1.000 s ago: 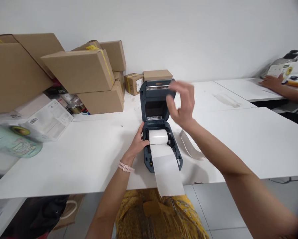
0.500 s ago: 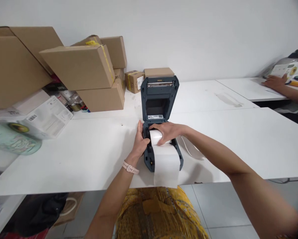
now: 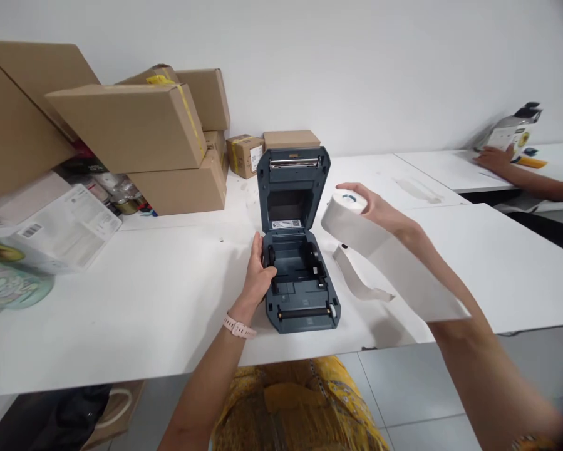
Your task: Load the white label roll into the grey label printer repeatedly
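A dark blue-grey label printer (image 3: 304, 294) stands on the white table with its lid (image 3: 291, 188) raised, and its roll bay shows bare. My left hand (image 3: 257, 272) grips the printer's left side wall, thumb over the edge and fingers along the outside. To the right of the printer, my right hand (image 3: 379, 203) holds a white label roll (image 3: 349, 200) in the air, its core end tilted up. A long loose strip of label paper (image 3: 403, 269) trails from the roll across my forearm. Below it, a curled paper strip (image 3: 356, 275) lies on the table.
Cardboard boxes (image 3: 126, 128) are piled at the back left, with a white box (image 3: 69, 225) and a mint-green bottle (image 3: 15, 285) nearer. A smaller carton (image 3: 244, 155) sits behind the printer. At far right, another person's hand (image 3: 497, 158) rests by a clear bottle (image 3: 516, 128).
My right hand has lifted the label roll out of the printer and carried it right, with its paper tail. My left hand stays on the printer's side. The view has shifted slightly.
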A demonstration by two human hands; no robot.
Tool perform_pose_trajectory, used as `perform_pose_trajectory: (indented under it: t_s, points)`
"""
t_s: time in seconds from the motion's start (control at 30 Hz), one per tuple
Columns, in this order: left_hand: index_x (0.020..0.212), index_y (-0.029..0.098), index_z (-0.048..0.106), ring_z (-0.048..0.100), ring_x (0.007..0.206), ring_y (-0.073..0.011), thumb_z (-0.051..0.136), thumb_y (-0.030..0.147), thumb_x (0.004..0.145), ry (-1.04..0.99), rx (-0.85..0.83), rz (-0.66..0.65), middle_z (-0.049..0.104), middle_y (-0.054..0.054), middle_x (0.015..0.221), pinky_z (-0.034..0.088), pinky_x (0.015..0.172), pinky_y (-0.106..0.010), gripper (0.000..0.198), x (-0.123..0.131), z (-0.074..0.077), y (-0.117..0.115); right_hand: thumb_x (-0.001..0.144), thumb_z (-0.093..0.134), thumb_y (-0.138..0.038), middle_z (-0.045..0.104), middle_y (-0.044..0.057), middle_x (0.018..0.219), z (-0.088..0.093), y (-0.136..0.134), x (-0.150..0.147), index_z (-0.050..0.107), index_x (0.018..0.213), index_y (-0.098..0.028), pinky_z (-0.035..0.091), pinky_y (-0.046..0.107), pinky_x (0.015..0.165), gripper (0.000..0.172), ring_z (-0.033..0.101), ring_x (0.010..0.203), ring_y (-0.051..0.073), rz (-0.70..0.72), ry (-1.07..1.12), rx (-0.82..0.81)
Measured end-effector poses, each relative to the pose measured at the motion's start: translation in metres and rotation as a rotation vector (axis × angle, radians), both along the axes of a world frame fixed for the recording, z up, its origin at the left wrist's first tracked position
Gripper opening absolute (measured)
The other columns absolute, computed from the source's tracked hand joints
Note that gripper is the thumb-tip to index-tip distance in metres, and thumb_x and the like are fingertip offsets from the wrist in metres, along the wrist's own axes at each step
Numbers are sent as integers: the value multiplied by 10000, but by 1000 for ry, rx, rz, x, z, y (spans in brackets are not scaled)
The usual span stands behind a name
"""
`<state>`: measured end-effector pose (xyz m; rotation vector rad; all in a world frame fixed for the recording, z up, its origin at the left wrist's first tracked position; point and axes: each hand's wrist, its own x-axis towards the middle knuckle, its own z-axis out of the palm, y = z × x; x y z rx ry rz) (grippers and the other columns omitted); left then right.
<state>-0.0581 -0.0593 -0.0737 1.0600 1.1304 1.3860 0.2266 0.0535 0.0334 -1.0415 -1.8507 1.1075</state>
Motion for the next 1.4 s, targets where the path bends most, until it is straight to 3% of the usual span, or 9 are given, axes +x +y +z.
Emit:
perform_pose_trajectory:
  t_s: [0.2, 0.37, 0.57, 0.73, 0.87, 1.0, 1.1, 1.27, 1.4]
  points:
    - [1624, 333, 171, 185, 1580, -223, 610, 44, 634, 33, -2, 0, 212, 0, 1707, 214, 1280, -365, 1121, -2, -2, 1, 590, 858, -389, 648, 95, 1264, -65, 49, -20, 569, 1240, -244, 569, 437, 907, 726, 638, 1096, 290, -74, -81, 30]
    - [1630, 335, 155, 178, 1581, -232, 616, 63, 649, 45, -2, -9, 194, 1, 1712, 218, 1280, -365, 1117, -2, 0, -1, 629, 858, -377, 641, 106, 1292, -90, 58, -15, 506, 1387, -255, 529, 531, 1010, 845, 617, 1177, 327, 55, -191, -75]
    - [1626, 345, 175, 191, 1578, -243, 621, 64, 663, 38, 11, 4, 226, 1, 1703, 235, 1275, -356, 1099, 0, 0, 0, 815, 695, -641, 541, 127, 1520, -100, 35, 45, 495, 1470, -311, 371, 558, 1196, 760, 472, 1435, 333, 57, -4, -224]
    - [1623, 336, 193, 210, 1572, -257, 618, 45, 647, 13, 3, 52, 257, -28, 1691, 249, 1270, -368, 1104, 1, -3, 1, 784, 747, -615, 597, 138, 1457, -115, -4, 56, 587, 1346, -272, 534, 474, 1042, 677, 597, 1308, 300, 167, -61, -275]
    - [1618, 359, 196, 195, 1576, -275, 632, 49, 647, 4, 27, 68, 241, -38, 1696, 255, 1266, -409, 1109, 2, -4, 1, 755, 769, -592, 734, 87, 1157, -123, -24, 39, 628, 1254, -230, 599, 425, 865, 633, 713, 997, 264, 142, -53, -325]
    - [1615, 362, 198, 203, 1572, -291, 646, 56, 659, 18, 34, 101, 208, -47, 1707, 261, 1262, -450, 1099, 4, -2, -3, 815, 588, -737, 719, 90, 1149, -111, -29, 46, 616, 1243, -276, 558, 517, 951, 630, 694, 1029, 302, 6, 177, -192]
    - [1613, 365, 198, 213, 1570, -273, 650, 62, 677, 17, 38, 106, 210, -43, 1706, 270, 1259, -428, 1083, 7, 0, -6, 862, 403, -803, 659, 76, 1311, -79, -42, 54, 457, 1441, -384, 508, 573, 1022, 716, 660, 1114, 316, -27, 261, 91]
    - [1619, 360, 182, 191, 1577, -260, 663, 69, 663, 6, 34, 117, 238, -34, 1696, 240, 1268, -397, 1110, 10, -2, -4, 936, 488, -678, 713, 103, 1209, -11, -73, 8, 539, 1430, -284, 538, 467, 951, 634, 689, 1029, 288, 365, -118, 218]
    - [1625, 357, 169, 189, 1578, -259, 643, 60, 659, 13, 29, 101, 253, -24, 1692, 244, 1268, -387, 1116, 10, -3, -3, 985, 517, -550, 721, 104, 1249, -10, -67, -53, 598, 1389, -244, 506, 441, 969, 513, 677, 1068, 290, 547, -508, 364]
